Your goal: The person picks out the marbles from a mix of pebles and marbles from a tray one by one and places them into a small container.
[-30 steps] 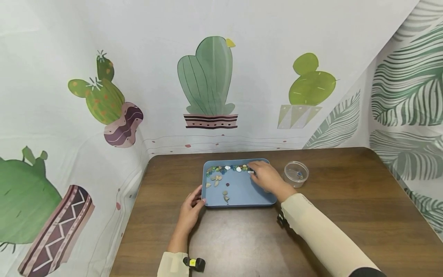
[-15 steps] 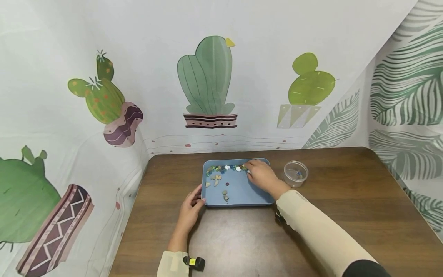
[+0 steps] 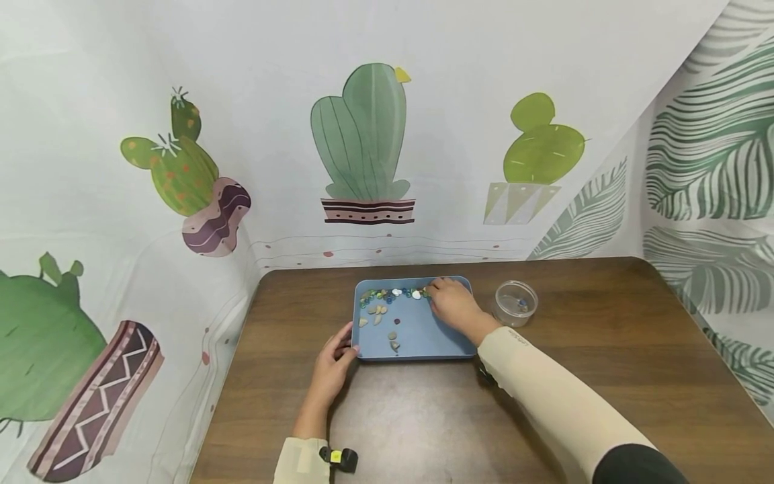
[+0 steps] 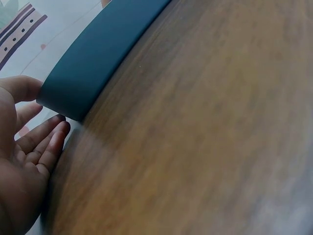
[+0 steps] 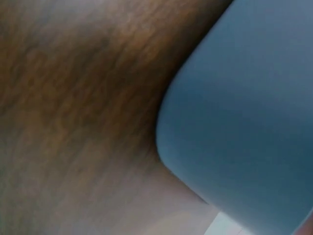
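A shallow blue tray (image 3: 438, 339) lies on the table. Along its far wall runs a row of small glass beads (image 3: 390, 300) and pebbles, with a white stone (image 3: 416, 294) near the right end. My right hand (image 3: 455, 304) reaches over the right side, its bent fingers down at that end of the row; its fingertips, and anything between them, are hidden. My left hand (image 3: 331, 366) rests against the tray's near left corner, thumb touching it and other fingers loosely extended beside it. Tan pebbles (image 3: 377, 310), a dark red bead (image 3: 397, 321) and brownish stones (image 3: 394, 345) lie inside.
To the tray's right stands a clear round tub (image 3: 516, 304) with a few bluish pieces inside. The brown wooden table (image 3: 605, 349) ends at the back against a cactus-print cloth (image 3: 459, 134).
My right hand has shifted slightly left along the row, and a white piece seen by its fingertips is now hidden. The left hand and the tray stay nearly still.
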The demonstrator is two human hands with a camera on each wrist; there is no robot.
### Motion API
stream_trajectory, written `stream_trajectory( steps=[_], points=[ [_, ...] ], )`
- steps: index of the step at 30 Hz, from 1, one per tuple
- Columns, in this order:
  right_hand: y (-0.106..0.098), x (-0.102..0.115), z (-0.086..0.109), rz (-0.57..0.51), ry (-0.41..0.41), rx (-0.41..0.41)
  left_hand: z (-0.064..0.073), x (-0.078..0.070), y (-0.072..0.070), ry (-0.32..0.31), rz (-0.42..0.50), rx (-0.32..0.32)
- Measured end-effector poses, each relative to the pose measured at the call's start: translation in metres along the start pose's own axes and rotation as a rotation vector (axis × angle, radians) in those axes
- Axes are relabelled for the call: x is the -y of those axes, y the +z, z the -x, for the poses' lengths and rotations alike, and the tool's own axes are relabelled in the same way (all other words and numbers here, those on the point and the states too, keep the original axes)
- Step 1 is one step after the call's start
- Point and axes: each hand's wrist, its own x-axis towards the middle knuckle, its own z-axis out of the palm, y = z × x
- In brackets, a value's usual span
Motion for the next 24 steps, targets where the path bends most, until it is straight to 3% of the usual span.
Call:
stream_trajectory(
  steps=[19,24],
  points=[
    [0.009,-0.006,-0.003,-0.005,0.070,-0.039,-0.002,0.002,0.000,0.020,0.005,0.008],
    [0.009,-0.006,-0.003,-0.018,0.073,-0.058,-0.010,0.022,0.003,0.021,0.024,-0.009]
  ],
)
